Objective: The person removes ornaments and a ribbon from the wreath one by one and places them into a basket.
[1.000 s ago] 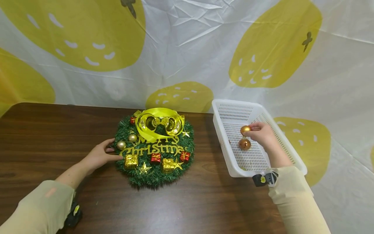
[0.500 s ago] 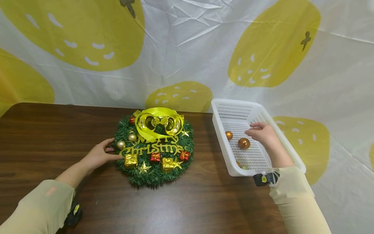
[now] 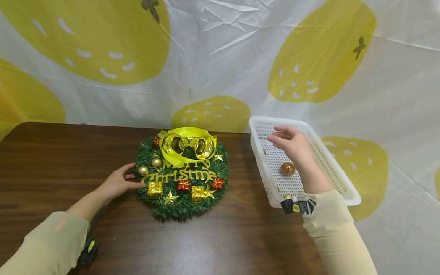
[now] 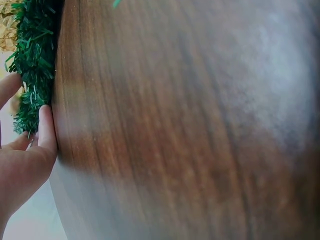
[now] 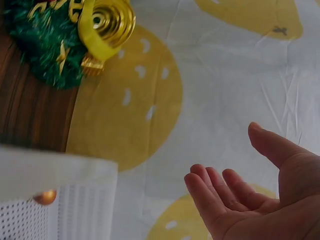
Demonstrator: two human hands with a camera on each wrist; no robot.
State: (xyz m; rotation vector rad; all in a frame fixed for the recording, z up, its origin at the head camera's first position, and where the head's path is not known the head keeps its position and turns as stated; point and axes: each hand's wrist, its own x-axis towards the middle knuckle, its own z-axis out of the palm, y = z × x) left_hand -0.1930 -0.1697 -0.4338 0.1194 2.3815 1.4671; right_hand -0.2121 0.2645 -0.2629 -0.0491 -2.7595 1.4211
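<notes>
A white backdrop cloth printed with large yellow fruit is hung behind a dark wood-grained table. At the right, a white perforated basket is set down near the cloth. Left of it, well apart, a green wreath is laid flat on the table.

The wreath's left edge is touched by the left hand, its thumb and fingers spread apart and rested along the greenery; in the left wrist view, the edge is seen between the digits. The right hand is held over the far part of the basket, thumb and loosely bent fingers parted, with only air between them.

The wreath's upper part is topped by two gold bells and a glossy yellow ribbon, by which the word "Merry" in the gold lettering is partly covered. Gold and red gift boxes are fixed lower down.

In the basket, a copper bauble is seen on the floor, near the right forearm. A yellowish object by the near wall is mostly hidden behind the wrist camera and cannot be identified. Most of the wreath is cut off in the left wrist view.
</notes>
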